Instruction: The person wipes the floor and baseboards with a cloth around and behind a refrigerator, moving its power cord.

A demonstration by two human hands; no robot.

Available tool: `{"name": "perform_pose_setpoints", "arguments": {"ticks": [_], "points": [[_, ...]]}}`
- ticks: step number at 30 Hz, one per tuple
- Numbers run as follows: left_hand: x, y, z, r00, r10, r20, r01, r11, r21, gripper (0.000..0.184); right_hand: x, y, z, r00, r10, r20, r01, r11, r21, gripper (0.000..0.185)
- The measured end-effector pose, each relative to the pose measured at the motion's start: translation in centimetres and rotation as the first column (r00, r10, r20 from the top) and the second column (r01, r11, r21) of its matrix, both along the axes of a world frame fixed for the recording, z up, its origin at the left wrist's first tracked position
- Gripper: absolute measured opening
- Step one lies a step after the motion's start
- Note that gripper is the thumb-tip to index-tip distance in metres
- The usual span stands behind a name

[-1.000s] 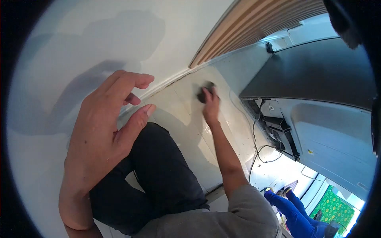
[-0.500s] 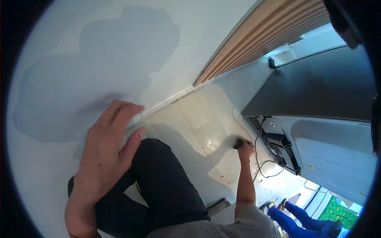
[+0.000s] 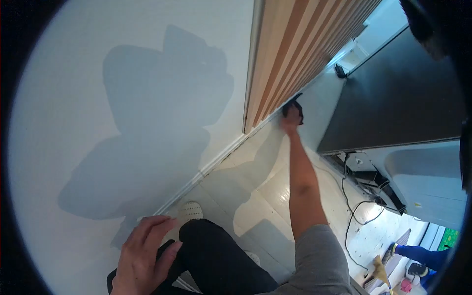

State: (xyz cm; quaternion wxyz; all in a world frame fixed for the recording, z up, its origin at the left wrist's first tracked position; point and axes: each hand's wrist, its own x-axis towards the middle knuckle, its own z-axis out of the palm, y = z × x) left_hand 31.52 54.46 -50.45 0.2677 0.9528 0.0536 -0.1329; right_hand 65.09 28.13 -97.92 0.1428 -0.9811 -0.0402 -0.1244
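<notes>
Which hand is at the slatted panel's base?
The right hand, reaching out with a dark object; the left hand, by a knee, holds nothing visible.

The pale cream tiled floor (image 3: 275, 209) showed thin seams. A thin black cable (image 3: 348, 216) lay there in a loose loop, small dark specks (image 3: 361, 234) scattered nearby. One white perforated shoe (image 3: 191, 211) rested near the baseboard; a second white shoe (image 3: 253, 256) was mostly hidden. A large black-sided appliance (image 3: 393, 93) stood beyond the cable.
</notes>
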Motion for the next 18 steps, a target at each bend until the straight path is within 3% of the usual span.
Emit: {"name": "perform_pose_setpoints", "arguments": {"ticks": [2, 3, 4, 5, 6, 7, 8, 9, 10, 12, 14, 15, 16, 17, 18], "points": [[0.1, 0.0, 0.0, 0.999, 0.03, -0.016, -0.029, 0.999, 0.016, 0.033, -5.8, 3.9, 2.2, 0.989, -0.029, 0.143, 0.006, 0.987, 0.161, 0.055], [0.2, -0.1, 0.0, 0.998, 0.063, -0.014, -0.062, 0.997, 0.035, 0.031, -9.4, 5.0, 4.4, 0.991, 0.085, 0.108, -0.116, 0.937, 0.33, 0.051], [0.4, -0.2, 0.1, 0.998, 0.056, -0.015, -0.056, 0.998, 0.028, 0.031, -12.4, 6.7, 5.5, 0.938, 0.205, 0.28, -0.311, 0.852, 0.42, 0.042], [0.5, -0.4, 0.2, 0.999, 0.036, 0.038, -0.037, 0.999, 0.012, 0.031, -16.4, 7.7, 4.2, 0.943, 0.291, 0.163, -0.333, 0.79, 0.514, 0.033], [0.6, -0.7, 0.2, 0.995, 0.02, 0.094, -0.019, 1.0, -0.004, 0.03, -20.3, 8.3, 5.5, 0.86, 0.511, 0.005, -0.471, 0.789, 0.395, 0.031], [0.8, -0.9, 0.2, 0.996, 0.012, 0.092, -0.011, 1.0, -0.011, 0.03, -24.1, 8.8, 7.0, 0.779, 0.627, -0.004, -0.568, 0.709, 0.419, 0.025], [1.0, -1.0, 0.2, 0.993, -0.045, 0.108, 0.045, 0.999, -0.004, 0.031, -27.8, 9.0, 7.2, 0.715, 0.699, 0.013, -0.624, 0.63, 0.463, 0.021], [0.9, -1.1, 0.3, 0.989, -0.103, 0.11, 0.104, 0.995, -0.005, 0.031, -31.2, 7.9, 8.3, 0.637, 0.764, -0.098, -0.64, 0.596, 0.485, 0.022], [0.7, -1.3, 0.3, 0.989, -0.125, 0.075, 0.128, 0.991, -0.03, 0.031, -33.4, 6.1, 8.8, 0.651, 0.746, -0.139, -0.607, 0.622, 0.495, 0.022], [0.7, -1.9, -0.3, 0.992, -0.066, 0.111, 0.068, 0.998, -0.015, 0.028, -35.6, 0.3, 9.1, 0.382, 0.882, -0.275, -0.733, 0.471, 0.491, 0.028], [0.7, -2.2, -0.3, 0.991, -0.078, 0.104, 0.082, 0.996, -0.036, 0.027, -37.1, -7.4, 8.7, 0.404, 0.863, -0.302, -0.695, 0.504, 0.513, 0.028], [0.8, -2.3, -0.1, 0.989, -0.09, 0.118, 0.094, 0.995, -0.023, 0.027, -37.8, -11.5, 9.8, 0.504, 0.818, -0.278, -0.636, 0.569, 0.522, 0.023], [0.8, -2.3, 0.0, 0.986, -0.1, 0.133, 0.102, 0.995, -0.008, 0.028, -39.0, -15.7, 8.7, 0.564, 0.651, -0.509, -0.077, 0.655, 0.752, 0.018], [0.6, -2.2, -0.1, 0.981, -0.102, 0.163, 0.103, 0.995, -0.001, 0.03, -40.7, -20.8, 7.4, 0.627, 0.556, -0.546, 0.082, 0.65, 0.756, 0.016], [0.6, -2.2, -0.1, 0.98, -0.107, 0.165, 0.11, 0.994, -0.006, 0.03, -41.3, -25.1, 9.2, 0.673, 0.4, -0.623, -0.033, 0.857, 0.515, 0.019]]}}
